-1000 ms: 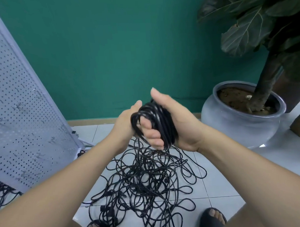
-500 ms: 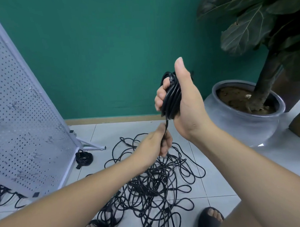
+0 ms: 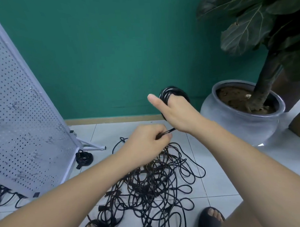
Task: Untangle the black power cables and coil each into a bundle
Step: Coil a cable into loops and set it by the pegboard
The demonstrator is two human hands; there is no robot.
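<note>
Black power cables point(image 3: 149, 188) lie in a loose tangle on the pale tiled floor point(image 3: 224, 179), lower centre of the frame, spreading down between a person's two sandalled feet point(image 3: 211, 217). The right grip point(image 3: 179, 115), a bare hand at centre frame, is closed round a part-wound coil point(image 3: 170, 93) of black cable, with the thumb stretched out to the left. Just below and to its left, the left grip point(image 3: 145, 141) is curled, pinching the strand point(image 3: 169, 130) that runs from the coil. One wound bundle point(image 3: 83, 157) rests on the floor at the foot of a white pegboard point(image 3: 15, 120), left of frame. A grey plant pot point(image 3: 233, 123) stands at right against a green wall point(image 3: 108, 54).
</note>
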